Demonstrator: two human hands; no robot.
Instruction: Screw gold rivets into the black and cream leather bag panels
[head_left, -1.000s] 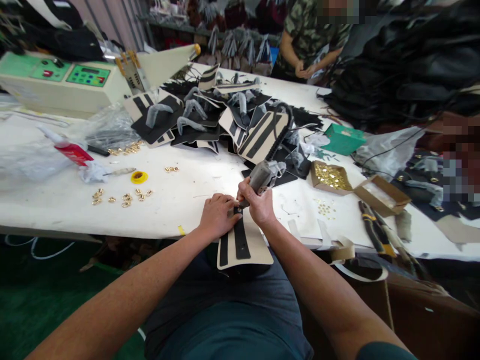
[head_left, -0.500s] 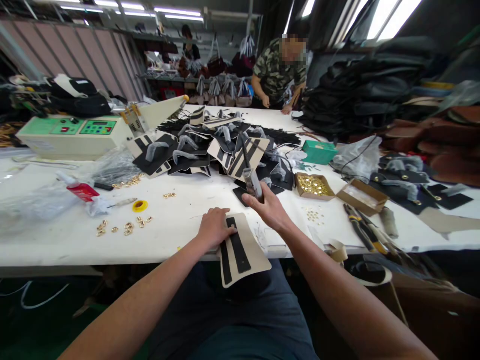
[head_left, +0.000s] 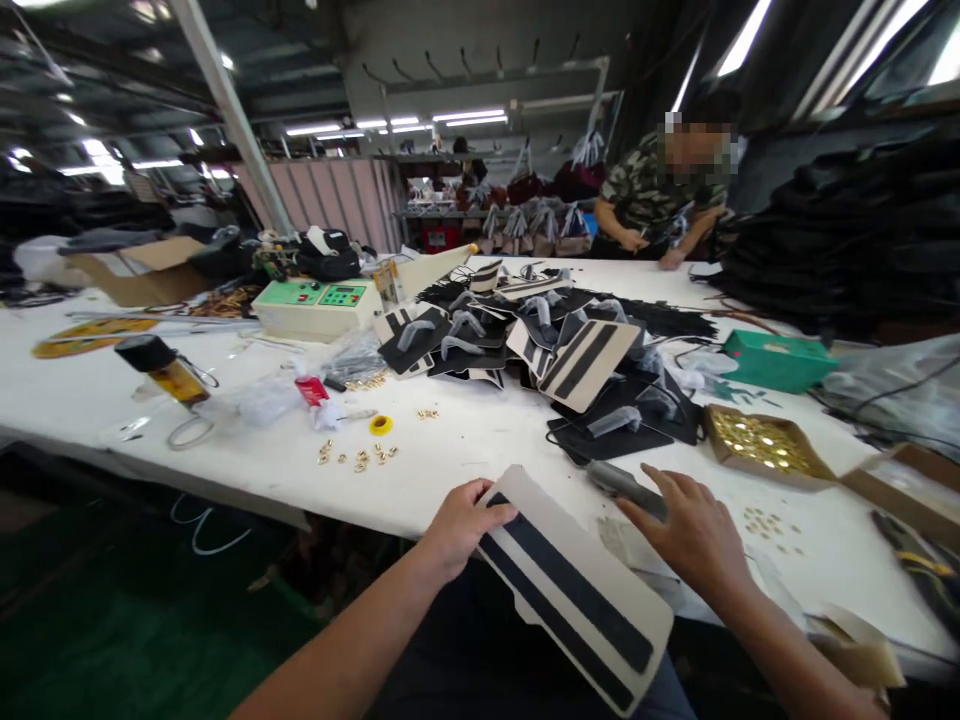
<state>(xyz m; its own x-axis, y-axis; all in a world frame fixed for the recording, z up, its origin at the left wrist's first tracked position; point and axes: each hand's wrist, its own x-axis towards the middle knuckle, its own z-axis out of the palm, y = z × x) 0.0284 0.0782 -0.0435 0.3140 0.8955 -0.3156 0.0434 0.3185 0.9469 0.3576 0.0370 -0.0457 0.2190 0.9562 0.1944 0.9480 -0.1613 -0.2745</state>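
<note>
Striped panel [head_left: 577, 592] held one-handed

Left hand [head_left: 459, 530] pinches it near a far corner, on the near side of the black heap [head_left: 541, 342]; right hand [head_left: 694, 530], fingers spread, is at a grey tool [head_left: 621, 484] nearside of the heap, contact unclear. The panel looks light and semi-stiff, best gripped by its edges; no lettering is legible

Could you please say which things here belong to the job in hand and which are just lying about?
Likely the job's:
striped panel, held by the left hand
grey tool, beside the open right hand
similar panels, piled behind

Apparently lying about:
yellow roll
black-capped can
green box
</note>
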